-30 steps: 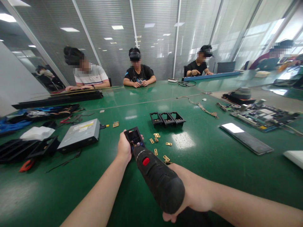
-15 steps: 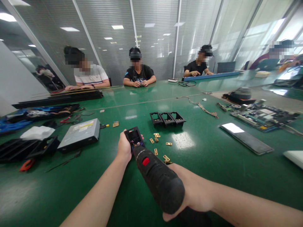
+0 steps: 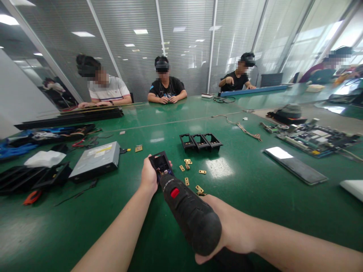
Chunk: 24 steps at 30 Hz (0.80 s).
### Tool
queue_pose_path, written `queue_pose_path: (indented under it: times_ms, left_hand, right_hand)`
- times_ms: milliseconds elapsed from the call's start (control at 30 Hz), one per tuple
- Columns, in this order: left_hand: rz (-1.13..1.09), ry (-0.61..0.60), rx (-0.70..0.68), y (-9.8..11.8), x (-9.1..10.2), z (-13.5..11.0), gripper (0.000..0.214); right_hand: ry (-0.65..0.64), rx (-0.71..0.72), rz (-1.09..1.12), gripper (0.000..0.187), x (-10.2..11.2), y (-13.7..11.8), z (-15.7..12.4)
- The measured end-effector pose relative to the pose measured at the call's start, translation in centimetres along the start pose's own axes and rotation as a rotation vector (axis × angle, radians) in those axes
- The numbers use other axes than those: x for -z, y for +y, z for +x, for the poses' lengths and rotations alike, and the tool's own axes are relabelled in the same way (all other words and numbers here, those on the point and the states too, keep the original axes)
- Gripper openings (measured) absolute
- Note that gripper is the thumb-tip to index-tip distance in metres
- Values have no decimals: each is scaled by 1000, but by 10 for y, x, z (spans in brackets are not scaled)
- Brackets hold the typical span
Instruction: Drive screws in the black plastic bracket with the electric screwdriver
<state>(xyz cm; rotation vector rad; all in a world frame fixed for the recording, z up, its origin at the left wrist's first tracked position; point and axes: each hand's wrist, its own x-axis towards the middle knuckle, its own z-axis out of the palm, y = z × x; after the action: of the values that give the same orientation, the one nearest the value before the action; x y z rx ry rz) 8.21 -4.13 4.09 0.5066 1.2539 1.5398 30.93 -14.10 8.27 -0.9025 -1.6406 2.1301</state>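
Note:
A black plastic frame (image 3: 159,160) is gripped by my left hand (image 3: 149,176), with fingertips showing at its far right side. My right hand (image 3: 231,226) is wrapped round a black power drill (image 3: 193,219) with a red button on top. The drill's nose points into the frame; its tip is hidden behind the body, so I cannot tell whether it touches a screw. Small brass plates (image 3: 202,172) with holes lie scattered just right of the frame. Beyond them, three joined black frames (image 3: 200,142) stand on the green table (image 3: 159,241), brass pieces inside them.
To the left are a silver disc drive (image 3: 98,160), black plastic parts (image 3: 17,177) and an orange-handled tool (image 3: 32,197). A phone (image 3: 295,165) and a circuit board (image 3: 320,138) lie on the right. Several people sit across the table, one by a long blue bar (image 3: 252,91).
Both my hands, the frame and the drill look almost unmoved. Across the table, the person at the blue bar has raised one hand off it.

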Motion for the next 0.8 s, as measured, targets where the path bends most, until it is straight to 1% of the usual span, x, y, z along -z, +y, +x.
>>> queue_pose_path:
  times_ms: [333, 533, 800]
  left_hand:
    - [13, -12, -3, -2, 3, 2, 47]
    - [-4, 7, 2, -2, 1, 2, 45]
    - [-2, 7, -1, -2, 1, 1, 46]
  right_hand:
    - [-6, 10, -10, 50, 2, 4, -2]
    - [-2, -3, 1, 51, 0, 4, -1]
    - [-20, 28, -15, 50, 1, 6, -1]
